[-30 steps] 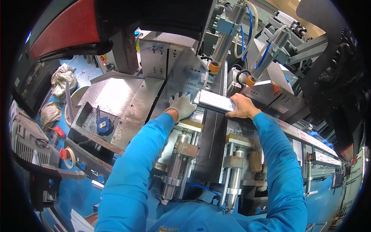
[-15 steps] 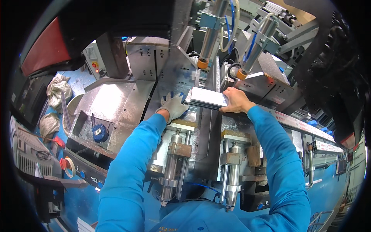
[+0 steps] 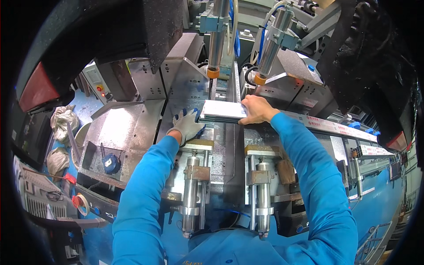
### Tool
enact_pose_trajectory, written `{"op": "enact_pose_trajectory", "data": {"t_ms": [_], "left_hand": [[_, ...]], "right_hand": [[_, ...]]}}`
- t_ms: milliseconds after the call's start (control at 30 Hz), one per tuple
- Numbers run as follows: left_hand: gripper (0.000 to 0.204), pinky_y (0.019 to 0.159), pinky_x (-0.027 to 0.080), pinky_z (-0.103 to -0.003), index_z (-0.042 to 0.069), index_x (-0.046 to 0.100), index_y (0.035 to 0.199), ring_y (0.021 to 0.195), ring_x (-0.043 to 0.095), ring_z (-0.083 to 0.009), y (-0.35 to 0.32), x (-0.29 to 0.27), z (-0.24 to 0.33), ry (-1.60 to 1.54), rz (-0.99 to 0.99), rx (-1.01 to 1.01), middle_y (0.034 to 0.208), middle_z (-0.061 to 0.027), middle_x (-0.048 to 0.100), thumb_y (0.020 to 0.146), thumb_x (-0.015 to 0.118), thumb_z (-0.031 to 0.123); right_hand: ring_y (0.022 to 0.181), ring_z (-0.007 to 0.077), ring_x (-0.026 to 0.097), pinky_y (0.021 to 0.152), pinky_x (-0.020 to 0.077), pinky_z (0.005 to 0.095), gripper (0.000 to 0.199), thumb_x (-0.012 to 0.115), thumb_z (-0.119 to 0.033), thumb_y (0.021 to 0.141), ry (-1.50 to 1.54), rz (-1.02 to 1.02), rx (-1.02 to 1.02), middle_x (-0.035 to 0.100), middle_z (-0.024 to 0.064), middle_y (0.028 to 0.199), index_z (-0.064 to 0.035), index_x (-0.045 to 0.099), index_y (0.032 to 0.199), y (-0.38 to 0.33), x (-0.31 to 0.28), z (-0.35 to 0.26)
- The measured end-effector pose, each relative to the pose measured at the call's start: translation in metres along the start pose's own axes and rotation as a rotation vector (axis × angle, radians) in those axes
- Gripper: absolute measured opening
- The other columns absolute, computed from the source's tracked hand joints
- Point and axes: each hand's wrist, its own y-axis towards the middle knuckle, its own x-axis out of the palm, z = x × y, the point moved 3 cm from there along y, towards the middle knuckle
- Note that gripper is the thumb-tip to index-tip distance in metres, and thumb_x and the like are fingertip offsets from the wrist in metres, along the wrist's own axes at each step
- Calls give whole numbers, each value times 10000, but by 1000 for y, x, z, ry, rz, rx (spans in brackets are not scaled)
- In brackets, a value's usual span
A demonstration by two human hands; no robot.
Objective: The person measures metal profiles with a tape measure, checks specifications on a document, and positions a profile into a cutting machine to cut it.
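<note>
The person's bare right hand (image 3: 258, 109) is clamped on the right end of a short, rectangular metal profile with a white upper face (image 3: 222, 108), fingers on top and thumb at the near edge. The left hand (image 3: 187, 125), in a pale grey glove with blue patches, lies with fingers apart beside the left end; whether it presses there cannot be told.

With a firm hold at one end only, the profile could swing askew or slide over the smooth, grey metal bed (image 3: 218, 164). Fingers could be pinched if the two silver upper cylinders with orange tips (image 3: 216, 48) (image 3: 267, 59) came down with the hands this near.

The profile sits crosswise over the bed's middle, between the hands. Its top is flat and bright; its near side shows dark parallel lines, either ribs or stacked layers.
</note>
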Motion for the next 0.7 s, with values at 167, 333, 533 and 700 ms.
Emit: {"op": "enact_pose_trajectory", "data": {"t_ms": [167,333,533,700], "left_hand": [[695,1289,104,-638,159,498,1570,1599,162,-436,-4,-4,-3,-33,-17,-27,1709,-48,353,946,572,458],[663,1280,124,-648,199,534,1545,1583,199,-444,-3,-5,-7,-34,25,-7,1689,-57,390,943,568,473],[523,942,538,-358,3,624,1393,1078,691,-272,20,16,-16,-207,33,140,1256,-174,721,967,673,302],[582,1029,500,-386,23,588,1447,1176,649,-325,38,13,-119,-195,99,189,1366,-182,668,973,693,344]], "right_hand": [[954,351,672,868,576,434,601,827,-503,699,17,-12,-13,666,156,1028,-11,744,1034,18,1,-25],[973,354,675,880,576,438,582,838,-489,709,49,-11,12,670,155,1059,-13,744,1032,16,-5,-28],[930,321,694,832,605,461,545,898,-477,723,53,31,81,679,148,1046,-61,727,1031,4,18,-10],[929,308,711,835,598,449,629,920,-563,628,41,106,45,720,115,1033,-98,793,1032,32,20,-46]]}}
